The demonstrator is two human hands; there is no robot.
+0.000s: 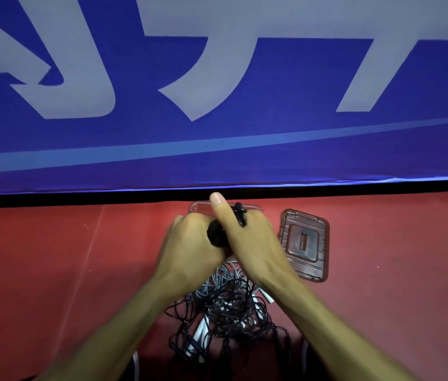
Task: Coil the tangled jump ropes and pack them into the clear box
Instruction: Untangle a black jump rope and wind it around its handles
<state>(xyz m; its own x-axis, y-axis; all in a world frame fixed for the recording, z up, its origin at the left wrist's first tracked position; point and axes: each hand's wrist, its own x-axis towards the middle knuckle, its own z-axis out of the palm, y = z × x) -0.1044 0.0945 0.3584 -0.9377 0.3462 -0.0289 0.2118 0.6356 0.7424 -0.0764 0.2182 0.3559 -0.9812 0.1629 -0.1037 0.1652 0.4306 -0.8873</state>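
A tangle of black and grey jump ropes (228, 306) with white handles lies on the red floor below my wrists. My left hand (190, 243) grips a black rope handle (215, 235). My right hand (247, 237) holds a thin black rope end (240, 213), with the thumb raised. Both hands are over the clear box (199, 207), and only its far rim shows behind them.
The clear box's lid (305, 243) lies flat on the red floor (52, 270) just right of my right hand. A blue banner wall (217, 105) with large pale letters rises directly behind the box. Red floor stretches left and right.
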